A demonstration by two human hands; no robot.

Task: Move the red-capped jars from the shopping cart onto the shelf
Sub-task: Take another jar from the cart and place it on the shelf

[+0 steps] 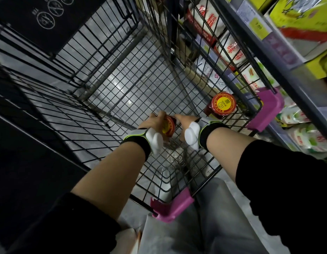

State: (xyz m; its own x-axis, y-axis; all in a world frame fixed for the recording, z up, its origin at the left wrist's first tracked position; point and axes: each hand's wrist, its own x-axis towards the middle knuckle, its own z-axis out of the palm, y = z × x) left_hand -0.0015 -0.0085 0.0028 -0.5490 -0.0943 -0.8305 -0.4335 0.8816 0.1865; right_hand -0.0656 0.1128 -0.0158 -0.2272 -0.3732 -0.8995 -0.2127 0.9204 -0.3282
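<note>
Down inside the wire shopping cart [122, 85], a red-capped jar [168, 127] is held between both hands near the basket floor. The left hand [155, 119] is curled over the jar's far left side, while the right hand [184, 120] is pressed against its right side; how far the right fingers wrap round it cannot be told, since they are hidden past the jar. White devices on black straps are worn at both wrists. A second red-capped jar [222, 105] is seen standing apart to the right, in the cart's corner by a pink plastic bumper [269, 109]. Beyond the cart's right wall, a shelf [280, 57] stocked with bagged goods [230, 50] is visible.
</note>
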